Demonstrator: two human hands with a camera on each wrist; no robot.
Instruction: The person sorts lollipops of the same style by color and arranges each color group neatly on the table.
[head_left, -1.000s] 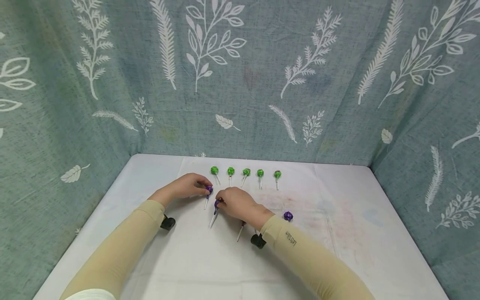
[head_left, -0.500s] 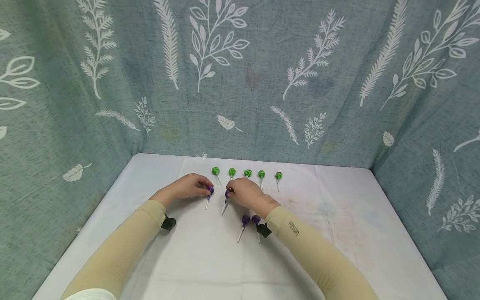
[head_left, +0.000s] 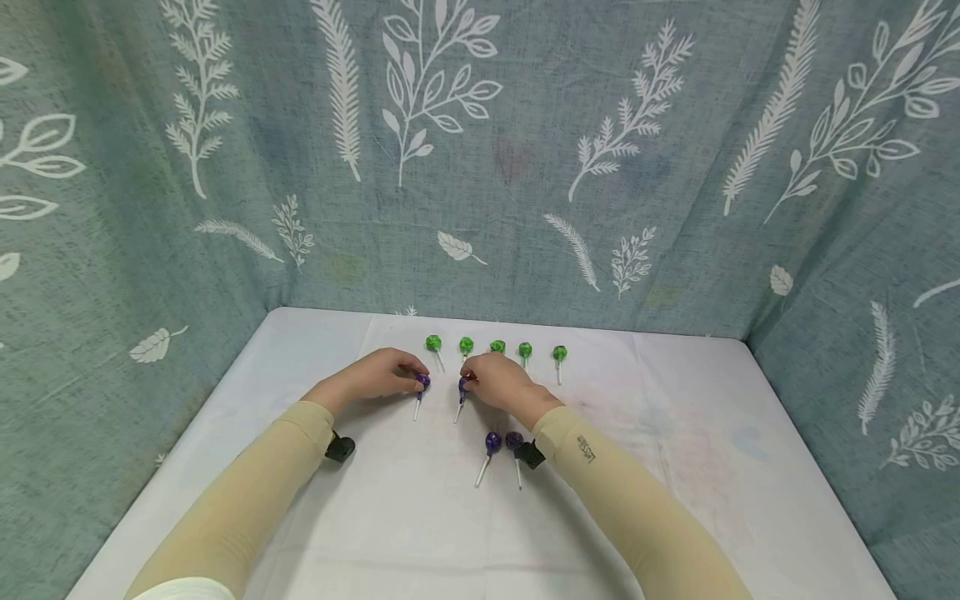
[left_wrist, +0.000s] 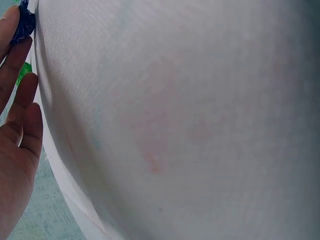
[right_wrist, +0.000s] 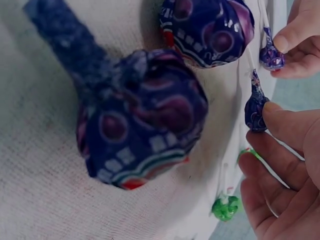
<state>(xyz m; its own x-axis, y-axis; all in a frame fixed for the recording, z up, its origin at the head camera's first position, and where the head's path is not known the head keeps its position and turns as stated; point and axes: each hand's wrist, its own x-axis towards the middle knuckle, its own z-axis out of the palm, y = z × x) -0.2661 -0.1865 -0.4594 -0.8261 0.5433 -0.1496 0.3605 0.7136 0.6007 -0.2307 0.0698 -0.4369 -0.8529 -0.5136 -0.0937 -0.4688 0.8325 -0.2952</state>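
Observation:
My left hand (head_left: pixel 381 372) pinches the head of a purple-wrapped lollipop (head_left: pixel 418 400) on the white table, its stick pointing toward me. To its right, my right hand (head_left: pixel 501 381) pinches the head of a second purple lollipop (head_left: pixel 460 404) between thumb and fingers. The right wrist view shows both grips, with the second purple lollipop (right_wrist: pixel 256 111) at the right fingertips. Two loose purple lollipops (head_left: pixel 492 442) lie nearer to me, beside the right wrist. Behind the hands runs a row of several green lollipops (head_left: pixel 433 342), partly covered by the right hand.
The white cloth-covered table (head_left: pixel 360 517) is bounded at the back and sides by a grey-green leaf-patterned curtain (head_left: pixel 510 250). A black wrist camera (head_left: pixel 531 454) on the right arm sits very close to the loose purple lollipops.
My right hand has moved back and slightly right with its purple lollipop, up near the green row. Two loose purple lollipops are now uncovered. My left hand stays in place.

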